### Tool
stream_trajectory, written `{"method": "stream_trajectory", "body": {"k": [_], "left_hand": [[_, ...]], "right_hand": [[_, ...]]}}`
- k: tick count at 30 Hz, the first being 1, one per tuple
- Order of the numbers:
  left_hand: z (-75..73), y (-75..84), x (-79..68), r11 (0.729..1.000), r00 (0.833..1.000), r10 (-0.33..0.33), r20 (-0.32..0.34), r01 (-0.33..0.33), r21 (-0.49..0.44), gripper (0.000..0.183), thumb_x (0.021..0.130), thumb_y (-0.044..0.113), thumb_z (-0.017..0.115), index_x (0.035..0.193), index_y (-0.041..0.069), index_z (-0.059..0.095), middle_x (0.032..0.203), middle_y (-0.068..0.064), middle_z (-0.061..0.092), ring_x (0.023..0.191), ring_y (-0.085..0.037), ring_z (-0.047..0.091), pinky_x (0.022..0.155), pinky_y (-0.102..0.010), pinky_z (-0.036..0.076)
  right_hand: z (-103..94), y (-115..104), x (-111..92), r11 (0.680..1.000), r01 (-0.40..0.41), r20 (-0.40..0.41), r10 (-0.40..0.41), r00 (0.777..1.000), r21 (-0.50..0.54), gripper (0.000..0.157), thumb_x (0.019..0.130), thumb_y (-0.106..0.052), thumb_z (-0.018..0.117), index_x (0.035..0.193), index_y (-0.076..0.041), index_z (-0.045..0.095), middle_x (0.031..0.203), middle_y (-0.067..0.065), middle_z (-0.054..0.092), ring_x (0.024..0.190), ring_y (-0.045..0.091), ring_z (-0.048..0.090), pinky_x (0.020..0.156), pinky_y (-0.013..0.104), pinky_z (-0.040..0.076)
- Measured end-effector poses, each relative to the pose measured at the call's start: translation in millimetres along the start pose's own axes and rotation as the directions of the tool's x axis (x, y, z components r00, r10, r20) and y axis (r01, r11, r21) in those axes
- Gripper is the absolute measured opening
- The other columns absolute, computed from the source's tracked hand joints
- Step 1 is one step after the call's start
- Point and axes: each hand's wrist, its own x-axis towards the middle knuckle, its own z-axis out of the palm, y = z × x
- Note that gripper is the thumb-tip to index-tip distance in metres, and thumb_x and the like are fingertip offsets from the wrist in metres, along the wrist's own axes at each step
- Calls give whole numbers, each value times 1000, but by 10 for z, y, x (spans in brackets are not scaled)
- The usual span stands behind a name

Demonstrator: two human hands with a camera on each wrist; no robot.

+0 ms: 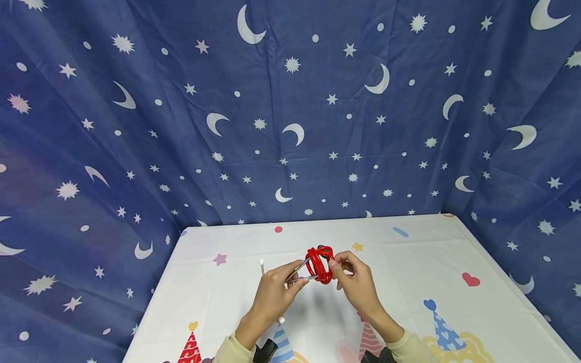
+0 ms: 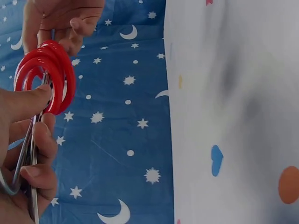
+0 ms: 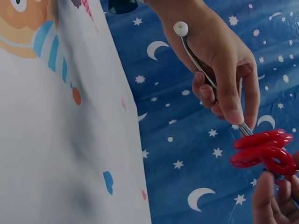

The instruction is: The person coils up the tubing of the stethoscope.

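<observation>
A stethoscope with coiled red tubing (image 1: 323, 277) is held in the air above the table, between both hands. The left hand (image 1: 274, 290) grips its metal ear tubes (image 2: 33, 158), thumb and fingers closing where they meet the coil. One white ear tip (image 3: 181, 29) sticks out past that hand near the wrist. At the coil's other side, the right hand (image 1: 360, 287) pinches the red tubing between thumb and fingers. A small dark part (image 1: 321, 247) shows at the top of the coil; most of it is hidden by the loops.
A white tablecloth (image 1: 218, 292) printed with party hats, stars and hearts covers the table. Blue curtains (image 1: 308, 111) with moons and stars hang behind it and on both sides. Dark wrist-camera parts (image 1: 265, 350) show by the left sleeve.
</observation>
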Motion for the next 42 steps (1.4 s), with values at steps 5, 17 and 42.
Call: {"method": "stream_trajectory", "body": {"k": [5,17,42], "left_hand": [[36,-72,-12,998,998,-45,31,47,-49,38,79,18,83,113,8,71,71,9,63,60,-5,56,57,-15,45],[108,-215,-12,947,953,-243,181,274,-170,36,81,18,81,114,11,71,76,9,66,69,1,56,62,-19,49],[441,-624,-78,910,914,-310,260,365,-197,32,81,13,80,112,9,71,78,5,68,69,1,55,65,-17,48]], "right_hand": [[-19,45,54,993,-101,49,98,994,64,23,92,-19,70,104,-3,59,98,16,64,71,15,68,60,34,59],[-38,205,171,956,-250,147,228,963,155,29,86,-4,73,109,4,57,103,27,60,80,12,66,74,32,59],[88,677,310,896,-390,97,378,921,212,31,82,0,72,111,4,61,95,9,63,79,9,64,79,32,55]]}}
